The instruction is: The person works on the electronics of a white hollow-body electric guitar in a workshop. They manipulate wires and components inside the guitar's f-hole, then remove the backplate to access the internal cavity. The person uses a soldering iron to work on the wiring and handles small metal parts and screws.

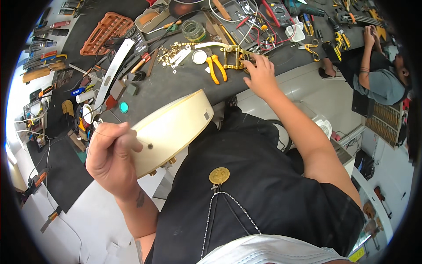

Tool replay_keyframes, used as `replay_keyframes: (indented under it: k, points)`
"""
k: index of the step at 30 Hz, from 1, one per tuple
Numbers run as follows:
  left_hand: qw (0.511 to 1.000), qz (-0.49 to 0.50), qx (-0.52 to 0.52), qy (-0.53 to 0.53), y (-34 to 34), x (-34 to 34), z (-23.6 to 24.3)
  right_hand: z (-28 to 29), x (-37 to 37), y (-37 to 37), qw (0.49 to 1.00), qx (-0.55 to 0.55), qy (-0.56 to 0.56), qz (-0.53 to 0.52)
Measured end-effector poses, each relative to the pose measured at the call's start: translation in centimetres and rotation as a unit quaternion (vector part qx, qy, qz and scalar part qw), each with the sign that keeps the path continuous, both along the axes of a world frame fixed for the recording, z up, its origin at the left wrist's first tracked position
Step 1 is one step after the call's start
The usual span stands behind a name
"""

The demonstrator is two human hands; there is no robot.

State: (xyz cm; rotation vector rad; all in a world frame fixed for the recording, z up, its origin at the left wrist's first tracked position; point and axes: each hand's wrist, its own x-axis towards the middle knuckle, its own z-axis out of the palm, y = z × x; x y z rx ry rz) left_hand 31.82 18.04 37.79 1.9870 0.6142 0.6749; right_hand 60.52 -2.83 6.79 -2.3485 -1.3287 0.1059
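A cream-coloured guitar body (176,127), seen edge-on, leans against my lap at the left of the bench's near edge. It has a small dark hole, a dark square and gold knobs (171,161). My left hand (115,156) is beside it with fingers pinched; a thin wire-like line runs by the fingertips, and what they hold is unclear. Stretched out to the bench, my right hand (261,75) has thumb and fingers apart, its fingertips at a gold metal frame-like part (233,58). Orange-handled pliers (216,69) and a small round white-faced lid (199,57) lie left of that part.
Small brass-coloured parts (169,53) lie scattered near a glass jar (192,31). An orange tool case (107,33), a long metal straightedge (115,68) and many hand tools crowd the dark bench. A multimeter (278,13) stands far back. Another person (382,83) sits at right.
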Motion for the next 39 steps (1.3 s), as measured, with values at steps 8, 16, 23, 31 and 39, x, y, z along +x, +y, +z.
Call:
replay_keyframes:
  k: [8, 16, 23, 31, 39]
  points:
    - [1.000, 0.018, 0.004, 0.006, -0.1, 0.2, 0.1, -1.9, 2.4, 3.8, 0.997, -0.064, -0.030, -0.003]
    - [1.000, 0.013, -0.003, 0.002, 0.0, 0.1, 0.0, -0.3, 5.2, 2.3, 0.996, -0.072, -0.054, 0.023]
    - [1.000, -0.008, 0.014, 0.010, 0.2, 0.0, 0.0, 3.6, 10.9, 0.7, 0.991, -0.122, -0.048, 0.010]
    - [0.999, -0.006, -0.032, -0.011, 0.1, 0.1, 0.3, 2.7, 13.2, 3.1, 0.966, -0.196, -0.101, -0.133]
    - [0.999, 0.004, -0.044, -0.020, -0.2, 0.2, 0.4, -0.8, 4.1, 7.7, 0.983, 0.031, -0.112, 0.144]
